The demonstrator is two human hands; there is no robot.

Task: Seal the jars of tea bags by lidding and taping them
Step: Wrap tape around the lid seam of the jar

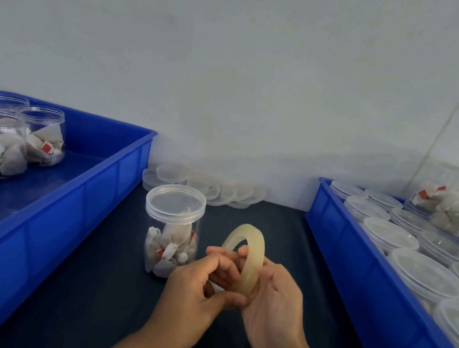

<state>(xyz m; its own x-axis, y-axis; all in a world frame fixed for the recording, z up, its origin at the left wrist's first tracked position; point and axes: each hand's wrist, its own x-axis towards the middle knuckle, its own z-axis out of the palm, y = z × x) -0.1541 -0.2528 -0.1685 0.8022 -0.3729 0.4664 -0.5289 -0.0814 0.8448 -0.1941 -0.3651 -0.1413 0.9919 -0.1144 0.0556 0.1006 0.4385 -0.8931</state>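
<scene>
Standing upright on a dark mat, a lidded jar of tea bags is seen just left of both hands. A tape roll is gripped on edge by the right hand, fingers curled through its core, while its lower rim is pinched by the left hand. Open jars are held in a blue bin at left; lidded ones fill another bin at right. Loose lids are piled by the wall.

Single head cam on me, looks forward and down, close over my dark cloth-covered table, plain pale wall ahead.
</scene>
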